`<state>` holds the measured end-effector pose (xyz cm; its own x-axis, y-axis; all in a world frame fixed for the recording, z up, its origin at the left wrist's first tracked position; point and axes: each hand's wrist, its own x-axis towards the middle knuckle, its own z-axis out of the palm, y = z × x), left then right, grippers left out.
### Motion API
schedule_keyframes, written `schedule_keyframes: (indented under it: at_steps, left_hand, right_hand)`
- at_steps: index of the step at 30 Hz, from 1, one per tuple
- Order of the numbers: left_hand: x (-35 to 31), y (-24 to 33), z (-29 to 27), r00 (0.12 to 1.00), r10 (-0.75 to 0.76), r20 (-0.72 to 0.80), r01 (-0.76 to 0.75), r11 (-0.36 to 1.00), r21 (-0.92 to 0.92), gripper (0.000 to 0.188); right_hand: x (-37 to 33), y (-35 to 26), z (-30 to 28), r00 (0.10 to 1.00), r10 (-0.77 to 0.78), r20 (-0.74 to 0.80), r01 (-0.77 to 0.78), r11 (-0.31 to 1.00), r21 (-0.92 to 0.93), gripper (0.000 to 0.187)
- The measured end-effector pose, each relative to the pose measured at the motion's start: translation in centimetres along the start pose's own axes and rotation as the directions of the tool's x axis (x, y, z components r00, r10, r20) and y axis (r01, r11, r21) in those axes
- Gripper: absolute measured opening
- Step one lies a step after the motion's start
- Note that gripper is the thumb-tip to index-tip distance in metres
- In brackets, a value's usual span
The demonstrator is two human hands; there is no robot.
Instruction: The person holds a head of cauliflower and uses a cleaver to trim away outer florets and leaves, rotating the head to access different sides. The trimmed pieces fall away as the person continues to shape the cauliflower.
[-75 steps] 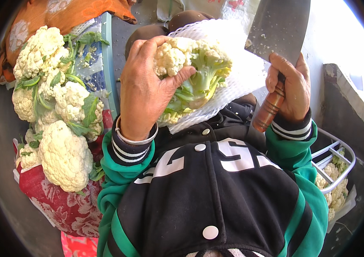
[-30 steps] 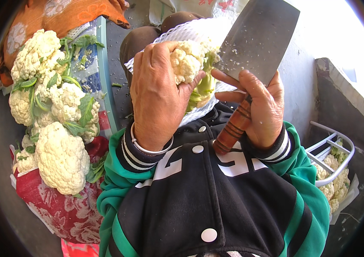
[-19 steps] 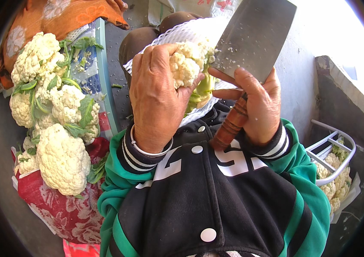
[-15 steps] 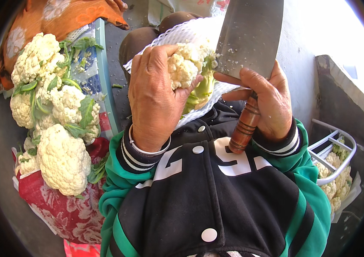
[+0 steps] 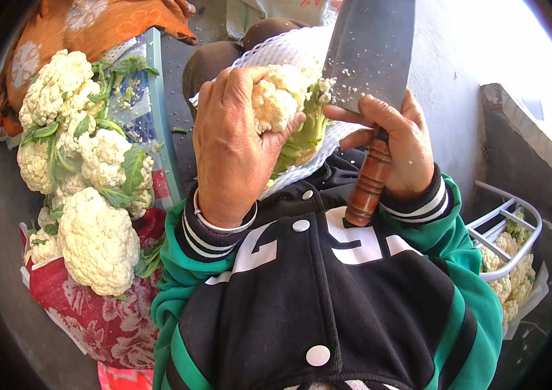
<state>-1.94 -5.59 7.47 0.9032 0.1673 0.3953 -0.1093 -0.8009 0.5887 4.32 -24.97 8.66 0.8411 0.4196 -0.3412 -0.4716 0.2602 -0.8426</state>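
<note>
My left hand (image 5: pixel 237 143) wraps round a cauliflower (image 5: pixel 279 104) above my lap, its florets toward the palm and its pale green stalk side facing right. My right hand (image 5: pixel 396 143) grips a cleaver (image 5: pixel 373 55) where the broad steel blade meets the turned wooden handle, which points down toward my jacket. The blade's left edge is against or very near the cut side of the cauliflower; small white crumbs cling to the steel. Beneath the cauliflower, white foam netting (image 5: pixel 315 42) lies over my lap.
At the left, several cauliflowers (image 5: pixel 97 240) with leaves are heaped on a red patterned cloth (image 5: pixel 94 318), beside a blue-edged board (image 5: pixel 159 110) and an orange cloth (image 5: pixel 107 26). Cauliflower pieces (image 5: pixel 513 273) fill a container with a grey handle (image 5: pixel 529 214) at the right.
The cleaver and my right hand have shifted slightly left, closer against the cauliflower. More crumbs lie on the blade. My left hand stays on the cauliflower.
</note>
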Motion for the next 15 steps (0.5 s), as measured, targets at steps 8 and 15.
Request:
schedule_keyframes:
  at_steps: [8,15]
  left_hand:
    - [0.5,-2.5,-0.7,0.984,-0.158,0.087,0.168,0.977,-0.129,0.057]
    - [1.7,-6.1,-1.9,0.939,-0.272,0.211,0.322,0.909,-0.264,0.060]
  right_hand:
    - [2.4,-1.1,-2.9,0.955,0.286,0.074,-0.286,0.839,0.463,0.005]
    - [4.2,-1.2,-5.5,0.879,-0.173,-0.445,0.180,0.983,-0.026,0.025]
